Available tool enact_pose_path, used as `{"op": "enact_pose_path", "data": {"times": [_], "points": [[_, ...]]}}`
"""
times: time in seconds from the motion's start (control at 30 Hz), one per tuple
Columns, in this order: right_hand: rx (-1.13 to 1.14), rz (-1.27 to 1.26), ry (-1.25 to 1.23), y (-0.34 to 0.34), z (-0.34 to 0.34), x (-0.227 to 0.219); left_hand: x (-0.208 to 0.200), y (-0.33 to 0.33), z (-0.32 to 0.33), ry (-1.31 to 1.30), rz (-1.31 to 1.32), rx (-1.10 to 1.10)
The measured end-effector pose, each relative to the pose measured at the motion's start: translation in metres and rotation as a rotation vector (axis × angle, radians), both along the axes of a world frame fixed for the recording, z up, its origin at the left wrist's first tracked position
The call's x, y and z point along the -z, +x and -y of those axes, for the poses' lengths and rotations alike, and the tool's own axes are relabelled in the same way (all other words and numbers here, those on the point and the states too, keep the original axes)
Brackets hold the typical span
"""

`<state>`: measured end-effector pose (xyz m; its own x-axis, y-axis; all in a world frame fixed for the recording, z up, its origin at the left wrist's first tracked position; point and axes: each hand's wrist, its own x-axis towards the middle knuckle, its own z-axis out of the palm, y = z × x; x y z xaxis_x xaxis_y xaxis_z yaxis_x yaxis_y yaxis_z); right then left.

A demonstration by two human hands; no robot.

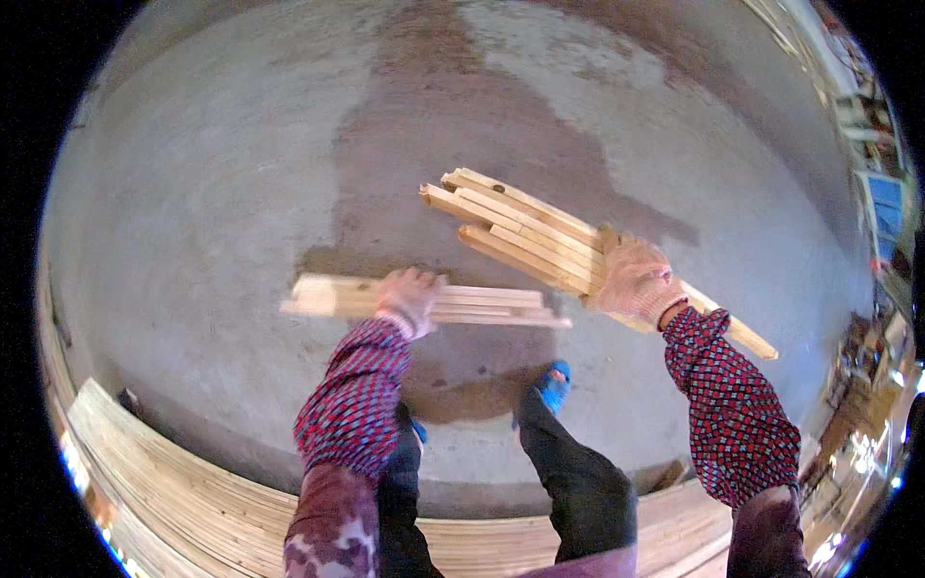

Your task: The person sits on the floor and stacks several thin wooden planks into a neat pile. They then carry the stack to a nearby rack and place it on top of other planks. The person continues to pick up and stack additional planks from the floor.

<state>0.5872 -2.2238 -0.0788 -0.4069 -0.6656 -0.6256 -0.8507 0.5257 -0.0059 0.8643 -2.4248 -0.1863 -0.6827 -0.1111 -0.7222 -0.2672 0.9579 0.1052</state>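
Observation:
My left hand (411, 297), in a pale glove, is wrapped round a small bundle of light wooden strips (487, 304) held roughly level across the front of my legs. That bundle is slightly smeared by motion at its left end. To the right and farther out, my right hand (636, 277), gloved as well, grips a thicker bundle of wooden strips (530, 229). Its strips slant from upper left to lower right, with uneven ends, and one strip (747, 332) sticks out past the wrist. The two bundles are apart. My fingers' undersides are hidden.
Grey concrete floor (231, 183) with a dark damp patch (462, 116) spreads ahead. Long wooden boards (193, 462) lie stacked along the near side, behind my feet in blue slippers (554, 385). Assorted clutter (867, 376) lines the right edge.

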Motion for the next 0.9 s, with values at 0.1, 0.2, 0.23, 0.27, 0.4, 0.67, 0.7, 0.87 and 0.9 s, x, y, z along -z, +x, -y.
{"op": "enact_pose_path", "data": {"times": [0.1, 0.2, 0.23, 0.27, 0.4, 0.67, 0.7, 0.87, 0.9], "points": [[0.043, 0.045, 0.034, -0.002, -0.004, -0.003, -0.041, 0.048, 0.023, -0.036, 0.104, -0.350], [0.164, 0.089, 0.074, -0.010, -0.006, -0.018, -0.079, 0.085, 0.049, -0.091, 0.220, -0.595], [0.185, 0.104, 0.040, -0.015, -0.008, -0.020, -0.099, 0.096, 0.064, -0.002, 0.212, -0.740], [0.263, 0.144, 0.023, -0.018, -0.018, -0.016, -0.114, 0.107, 0.065, -0.114, 0.095, -0.691], [0.507, 0.177, -0.068, -0.019, -0.056, -0.037, -0.154, 0.091, 0.109, -0.054, 0.151, -0.914], [1.014, 0.443, 0.102, 0.015, -0.215, -0.105, -0.247, -0.221, -0.029, 0.119, -0.176, -0.456], [1.071, 0.499, 0.138, 0.007, -0.237, -0.122, -0.261, -0.255, -0.048, 0.128, -0.208, -0.410], [1.415, 0.545, 0.172, 0.056, -0.334, -0.174, -0.332, -0.353, -0.135, 0.171, -0.279, -0.182], [1.434, 0.547, 0.156, 0.050, -0.354, -0.170, -0.345, -0.365, -0.150, 0.153, -0.298, -0.177]]}}
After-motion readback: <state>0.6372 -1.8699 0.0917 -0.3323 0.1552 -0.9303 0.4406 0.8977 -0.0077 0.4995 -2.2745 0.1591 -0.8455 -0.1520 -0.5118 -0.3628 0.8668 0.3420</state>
